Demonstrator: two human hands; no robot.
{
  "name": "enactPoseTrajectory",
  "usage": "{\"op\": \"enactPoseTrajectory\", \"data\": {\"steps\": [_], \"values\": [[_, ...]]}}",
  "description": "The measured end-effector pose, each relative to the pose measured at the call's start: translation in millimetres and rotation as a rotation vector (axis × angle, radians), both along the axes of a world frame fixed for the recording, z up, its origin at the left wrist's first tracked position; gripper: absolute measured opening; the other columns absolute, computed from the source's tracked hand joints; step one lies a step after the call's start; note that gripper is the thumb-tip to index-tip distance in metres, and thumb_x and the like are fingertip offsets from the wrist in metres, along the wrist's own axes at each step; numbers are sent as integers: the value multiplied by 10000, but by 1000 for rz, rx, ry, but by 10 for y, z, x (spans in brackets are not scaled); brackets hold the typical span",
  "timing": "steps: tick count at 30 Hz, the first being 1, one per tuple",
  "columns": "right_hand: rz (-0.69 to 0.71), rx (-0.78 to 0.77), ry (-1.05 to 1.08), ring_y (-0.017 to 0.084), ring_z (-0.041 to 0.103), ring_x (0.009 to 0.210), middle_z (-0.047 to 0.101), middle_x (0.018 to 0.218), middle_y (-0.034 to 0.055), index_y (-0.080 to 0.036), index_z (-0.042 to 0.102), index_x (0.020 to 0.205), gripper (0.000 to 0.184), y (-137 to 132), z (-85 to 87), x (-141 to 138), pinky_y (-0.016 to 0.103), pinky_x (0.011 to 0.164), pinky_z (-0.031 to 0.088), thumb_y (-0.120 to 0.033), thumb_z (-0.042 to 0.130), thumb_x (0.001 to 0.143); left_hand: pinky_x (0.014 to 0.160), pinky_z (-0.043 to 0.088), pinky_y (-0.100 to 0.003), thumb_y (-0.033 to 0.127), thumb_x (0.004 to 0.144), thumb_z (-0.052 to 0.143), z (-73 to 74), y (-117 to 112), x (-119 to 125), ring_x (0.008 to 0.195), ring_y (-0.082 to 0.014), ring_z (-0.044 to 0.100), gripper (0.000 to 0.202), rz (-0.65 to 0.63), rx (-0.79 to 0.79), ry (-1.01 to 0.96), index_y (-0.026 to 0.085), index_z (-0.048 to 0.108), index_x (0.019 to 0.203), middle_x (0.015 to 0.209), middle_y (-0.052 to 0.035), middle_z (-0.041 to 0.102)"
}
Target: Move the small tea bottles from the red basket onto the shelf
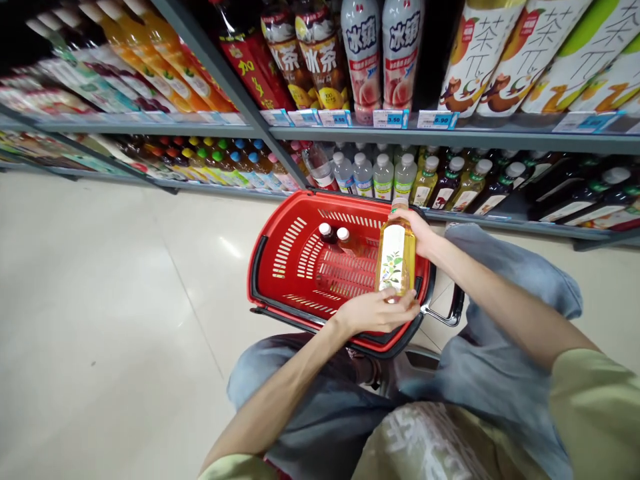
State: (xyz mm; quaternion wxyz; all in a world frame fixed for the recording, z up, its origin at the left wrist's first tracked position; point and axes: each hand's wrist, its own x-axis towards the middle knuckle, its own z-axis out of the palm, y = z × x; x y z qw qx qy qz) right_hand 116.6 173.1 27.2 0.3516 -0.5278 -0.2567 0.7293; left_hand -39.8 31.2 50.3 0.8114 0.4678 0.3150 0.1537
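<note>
A clear bottle of yellow tea drink (395, 257), with a white label showing green leaves, is held tilted over the right side of a red shopping basket (270, 250). My right hand (411, 227) is wrapped round its neck and shoulder, just below the white cap. At its base, my left hand (377, 310) supports the bottle with the fingers curled under it. Inside the basket two smaller bottles stand side by side: a dark bottle (327, 233) and an amber bottle (350, 241), both white-capped.
Behind the basket, the lower shelf (280, 193) carries rows of bottled drinks. Large bottles and cartons fill the upper shelf (525, 127). The basket's pull handle (453, 310) sticks out at its right. My bent knees flank the basket's near side on the pale tiled floor (125, 300).
</note>
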Motion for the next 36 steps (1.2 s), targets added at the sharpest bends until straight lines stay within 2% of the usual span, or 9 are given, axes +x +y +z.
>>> {"op": "enactPoseTrajectory", "data": {"steps": [3, 10, 13, 16, 18, 22, 24, 27, 36], "values": [[54, -68, 27, 156, 596, 513, 660, 617, 30, -180, 593, 699, 133, -55, 3, 3, 271, 513, 501, -257, 681, 637, 705, 429, -391, 71, 663, 606, -124, -55, 83, 1278, -406, 518, 299, -31, 75, -73, 256, 731, 861, 1034, -191, 627], [169, -63, -82, 158, 632, 535, 696, 668, 59, -156, 617, 745, 102, -142, 51, -26, 268, 553, 544, -157, 704, 690, 664, 516, -467, 142, 648, 674, -320, -179, 251, 1020, -403, 673, 256, 210, 397, -261, 324, 727, 820, 938, -141, 629], [182, -37, -148, 163, 646, 543, 712, 687, 78, -141, 631, 774, 137, -130, 113, -25, 281, 564, 563, -171, 762, 754, 735, 535, -499, 164, 724, 624, -343, -161, 277, 1029, -382, 685, 299, 158, 622, -271, 353, 751, 918, 970, -134, 673], [228, -15, -197, 153, 651, 546, 728, 707, 102, -123, 644, 755, 140, -109, 199, -13, 257, 551, 554, -175, 770, 788, 872, 561, -512, 136, 793, 547, -334, -117, 293, 1155, -345, 669, 353, -14, 804, -192, 360, 767, 955, 1059, -111, 717], [249, -3, -202, 150, 653, 542, 732, 706, 104, -117, 651, 756, 127, -103, 248, -2, 246, 548, 550, -170, 759, 796, 957, 566, -452, 89, 833, 503, -311, -91, 301, 1233, -280, 646, 420, -141, 1054, -98, 340, 763, 1049, 1149, -77, 729], [250, 2, -188, 150, 658, 543, 727, 673, 87, -117, 646, 760, 87, -105, 262, 38, 235, 542, 553, -154, 720, 789, 1058, 496, -299, 37, 940, 444, -267, -60, 312, 1318, -190, 588, 427, -377, 1918, 155, 206, 728, 1210, 1320, -70, 685], [229, 15, -179, 158, 673, 568, 728, 670, 83, -126, 634, 753, 91, -100, 235, 70, 235, 548, 560, -150, 721, 768, 1083, 468, -280, 72, 983, 426, -264, -45, 314, 1345, -179, 562, 406, -462, 2157, 256, 205, 728, 1220, 1363, -52, 663], [201, 55, -167, 168, 691, 599, 738, 700, 74, -140, 627, 759, 116, -80, 206, 120, 244, 552, 568, -157, 741, 744, 1114, 448, -281, 102, 1015, 390, -270, -15, 314, 1381, -172, 529, 418, -508, 2224, 300, 224, 724, 1234, 1417, -24, 632], [186, 124, -202, 127, 644, 554, 713, 678, 51, -135, 629, 763, 215, -19, 293, 156, 215, 521, 531, -200, 824, 699, 1306, 244, -293, 100, 1041, 289, -200, 54, 334, 1510, -119, 357, 500, -624, 1941, 343, 212, 621, 1398, 1582, 10, 480]]}}
